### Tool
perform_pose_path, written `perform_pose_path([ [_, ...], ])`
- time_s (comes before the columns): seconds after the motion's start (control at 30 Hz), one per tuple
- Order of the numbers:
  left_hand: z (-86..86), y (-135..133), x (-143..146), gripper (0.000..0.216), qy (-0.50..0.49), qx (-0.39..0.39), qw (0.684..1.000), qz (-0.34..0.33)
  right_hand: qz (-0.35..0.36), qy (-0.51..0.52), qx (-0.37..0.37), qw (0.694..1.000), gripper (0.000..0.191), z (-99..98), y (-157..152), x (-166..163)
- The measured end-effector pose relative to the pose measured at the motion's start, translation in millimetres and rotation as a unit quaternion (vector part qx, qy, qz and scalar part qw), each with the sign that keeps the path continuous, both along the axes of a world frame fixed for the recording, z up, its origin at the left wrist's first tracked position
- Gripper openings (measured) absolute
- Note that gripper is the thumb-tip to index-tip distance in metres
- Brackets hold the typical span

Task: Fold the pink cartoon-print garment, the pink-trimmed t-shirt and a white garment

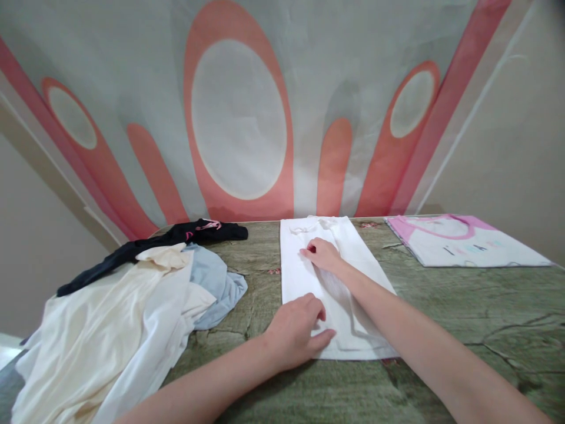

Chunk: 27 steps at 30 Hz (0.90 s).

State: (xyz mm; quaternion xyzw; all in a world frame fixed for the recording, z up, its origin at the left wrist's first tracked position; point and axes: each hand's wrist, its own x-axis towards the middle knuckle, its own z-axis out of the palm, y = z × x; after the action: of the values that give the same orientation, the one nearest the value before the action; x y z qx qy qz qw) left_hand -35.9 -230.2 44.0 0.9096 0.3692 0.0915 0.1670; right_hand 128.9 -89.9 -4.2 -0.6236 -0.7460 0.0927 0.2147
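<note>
- The left hand [300, 330] is at the near end of a folded white garment [324, 288], by its left edge; the fingers are bent and the thumb stands apart from them, leaving a visible gap.
- The right hand [324, 256] is further forward, over the upper part of the same garment, with its fingers curled and thumb and forefinger close to the cloth; whether they pinch a bit of it, one cannot tell.
- The white garment lies flat beneath both hands in a long rectangle, with a strip folded lengthwise along its middle and some bunched fabric at the far end, beyond the right hand.
- To the left of the left hand, well apart from it, lies a loose heap: a cream garment [106, 330] crumpled on top, a white piece of clothing [163, 330] beside it, and a light blue garment [220, 288] on the side nearest the hand.
- A black garment [154, 240] with a pink detail stretches along the heap's far side.
- To the right of the right hand, well apart, a white T-shirt [468, 244] with a pink neckline and small coloured lettering lies neatly folded.
- Everything rests on a wood-patterned tabletop [485, 312].
- Beyond the hands hangs a grey backdrop [309, 59] printed with coral shapes and white ovals.
</note>
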Motion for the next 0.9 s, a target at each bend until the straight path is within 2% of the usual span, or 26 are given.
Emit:
perform_pose_path([
  [0.07,-1.3,-2,1,0.026,0.020,0.014,1.000,-0.004,0.001,0.006,0.003,1.000,0.033,-1.5,0,1],
  [0.27,-5.0,-4,4,0.014,0.059,0.052,0.996,-0.038,-0.002,0.020,0.010,1.000,0.033,-5.4,2,2],
  [0.47,1.6,-4,9,0.010,-0.012,0.050,0.998,-0.024,-0.010,0.037,0.020,0.999,0.028,-9.5,6,2],
  [0.57,0.3,-6,10,0.012,-0.026,0.040,0.998,-0.029,-0.016,0.047,0.026,0.998,0.024,-10.8,6,3],
  [0.77,-3.8,-7,7,0.022,0.011,0.014,0.998,-0.054,-0.016,0.066,0.043,0.997,0.013,-13.2,6,4],
  [0.9,-2.0,2,2,0.024,0.001,0.030,0.999,-0.034,-0.008,0.073,0.066,0.995,0.008,-15.6,6,4],
])
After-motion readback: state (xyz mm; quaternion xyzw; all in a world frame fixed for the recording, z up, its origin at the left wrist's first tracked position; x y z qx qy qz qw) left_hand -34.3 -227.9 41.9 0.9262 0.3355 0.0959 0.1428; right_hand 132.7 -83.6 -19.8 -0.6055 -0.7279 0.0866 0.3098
